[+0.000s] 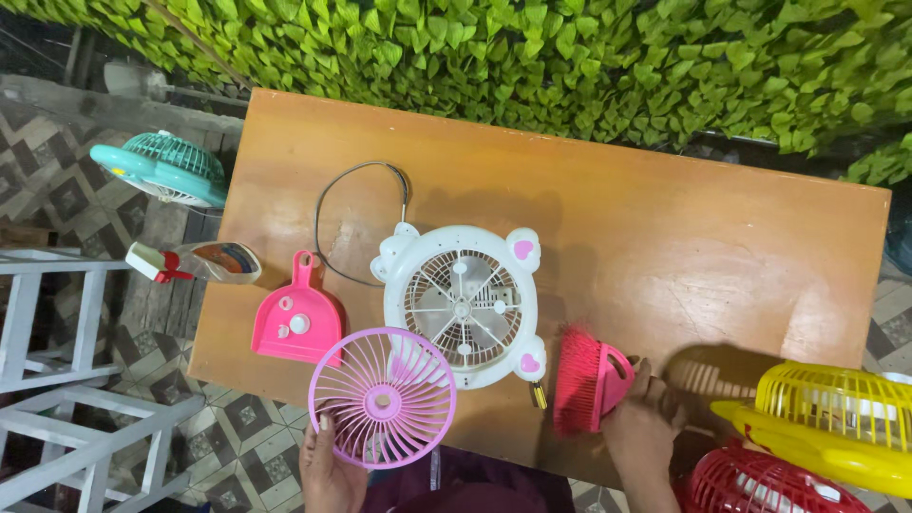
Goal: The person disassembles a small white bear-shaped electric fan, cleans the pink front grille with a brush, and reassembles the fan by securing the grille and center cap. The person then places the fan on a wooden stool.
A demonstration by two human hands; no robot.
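A: What do we see of the left hand (331, 465)?

B: It comes up from the bottom edge, fingers together and curled on the lower rim of the round purple fan grille (383, 398), which we see held tilted over the near edge of the wooden table (665, 228), overlapping the white fan body (464, 302).

A: And the right hand (646, 418)?

B: It reaches in from below with the wrist bent left, fingers closed on the handle of the pink hand brush (589, 380), whose bristles stand on the table just right of the white fan.

A: What else do we notice?

B: A pink dustpan (296, 318) lies left of the grille, a spray bottle (199, 262) at the table's left edge, and a yellow fan (826, 418) and a red fan (760, 484) stand to the right.
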